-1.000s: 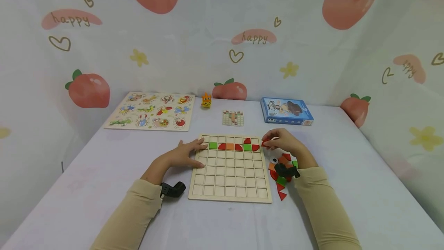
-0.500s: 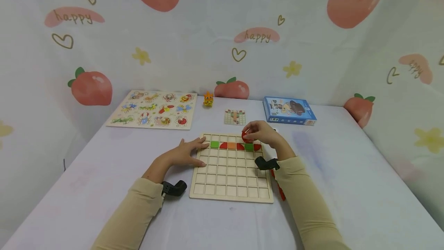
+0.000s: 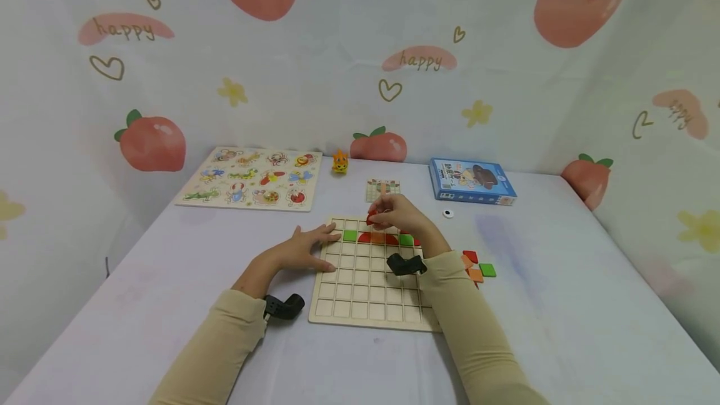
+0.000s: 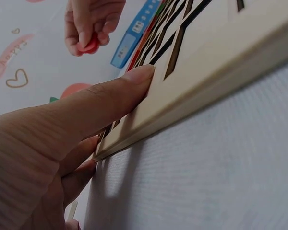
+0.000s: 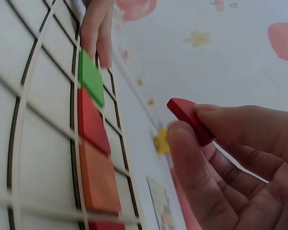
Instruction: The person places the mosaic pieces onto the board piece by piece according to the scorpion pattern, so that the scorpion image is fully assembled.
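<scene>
A pale wooden grid board [image 3: 360,295] lies on the table with a row of colored pieces near its far edge. My left hand [image 3: 304,250] rests on its left side, fingers spread; in the left wrist view the thumb [image 4: 101,98] presses the rim. Over the board's far part, my right hand [image 3: 402,214] pinches a red piece with a curved edge [image 5: 189,117] between thumb and index finger. Below it sit a green square [image 5: 90,79], a red quarter-round piece [image 5: 92,120] and an orange square [image 5: 100,182]. My right forearm hides part of the board's right side.
Loose red, orange and green pieces [image 3: 475,275] lie right of the board, partly behind the right sleeve. A round eye piece [image 3: 447,214] lies beyond. Farther back are a pattern card [image 3: 374,191], a blue box [image 3: 474,181], an orange toy figure [image 3: 340,162] and an insect puzzle board [image 3: 250,179].
My right hand has moved left with the red piece, from the board's right edge to over its far middle. The loose pieces and eye piece show again. My left hand stays in place.
</scene>
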### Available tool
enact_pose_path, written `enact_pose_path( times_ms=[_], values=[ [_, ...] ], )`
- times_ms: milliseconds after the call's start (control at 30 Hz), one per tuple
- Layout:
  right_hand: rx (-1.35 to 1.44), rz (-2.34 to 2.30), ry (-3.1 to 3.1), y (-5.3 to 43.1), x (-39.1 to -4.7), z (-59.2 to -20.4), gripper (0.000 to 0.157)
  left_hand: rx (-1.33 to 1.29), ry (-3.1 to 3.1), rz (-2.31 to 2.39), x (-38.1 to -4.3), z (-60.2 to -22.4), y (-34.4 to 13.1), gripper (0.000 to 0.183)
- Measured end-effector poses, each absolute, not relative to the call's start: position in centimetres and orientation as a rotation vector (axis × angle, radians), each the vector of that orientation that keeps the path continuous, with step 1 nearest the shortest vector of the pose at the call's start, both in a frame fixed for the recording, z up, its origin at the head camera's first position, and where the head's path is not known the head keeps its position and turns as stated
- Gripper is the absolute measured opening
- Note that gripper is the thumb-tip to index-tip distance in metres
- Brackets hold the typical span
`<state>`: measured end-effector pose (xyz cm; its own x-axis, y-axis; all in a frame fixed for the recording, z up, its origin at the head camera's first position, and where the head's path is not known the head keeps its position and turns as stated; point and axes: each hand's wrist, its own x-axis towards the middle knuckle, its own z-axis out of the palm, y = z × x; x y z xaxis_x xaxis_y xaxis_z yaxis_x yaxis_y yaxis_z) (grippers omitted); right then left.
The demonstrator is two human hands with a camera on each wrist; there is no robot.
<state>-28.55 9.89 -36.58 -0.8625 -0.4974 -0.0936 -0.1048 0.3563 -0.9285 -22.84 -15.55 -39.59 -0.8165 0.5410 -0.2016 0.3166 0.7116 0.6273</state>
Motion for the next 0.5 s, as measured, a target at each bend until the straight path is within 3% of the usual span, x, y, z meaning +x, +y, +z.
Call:
enact_pose_path(
  times_ms=[300, 500],
  values=[
    [-0.46, -1.506, 2.362, 8.4, -28.6, -36.7, 0.009, 0.666, 2.541, 0.832, -22.9, -39.6, -15.5, 0.075],
    [-0.47, -1.584, 2.282, 7.6, -28.8, -36.8, 0.012, 0.668, 2.545, 0.831, -22.9, -39.6, -15.5, 0.075]
  ],
)
